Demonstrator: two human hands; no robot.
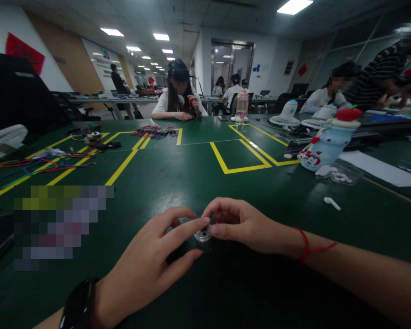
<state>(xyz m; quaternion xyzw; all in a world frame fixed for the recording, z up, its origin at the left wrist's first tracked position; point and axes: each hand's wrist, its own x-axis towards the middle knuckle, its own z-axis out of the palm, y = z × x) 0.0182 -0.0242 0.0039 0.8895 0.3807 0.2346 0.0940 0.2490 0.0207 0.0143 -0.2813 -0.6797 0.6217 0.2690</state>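
A small round silvery metal part [202, 235] with dark holes in its face sits low at the middle of the green table [178, 192]. My right hand [241, 224] is closed in a pinch at the part's upper right edge, thumb and fingertips against it. From the left, my left hand [157, 251] reaches over with its fingers apart. Its index fingertip touches the top of the part or the right fingertips; I cannot tell which. The left thumb is spread below, off the part. Fingers cover some of the part.
Yellow tape lines [248, 170] mark the table. Coloured wires [154, 131] lie farther back. On the right stand a blue bottle [329, 141], a white earbud [332, 203] and white paper [380, 168]. A person [180, 98] sits across, and small fans [285, 116] stand at back right.
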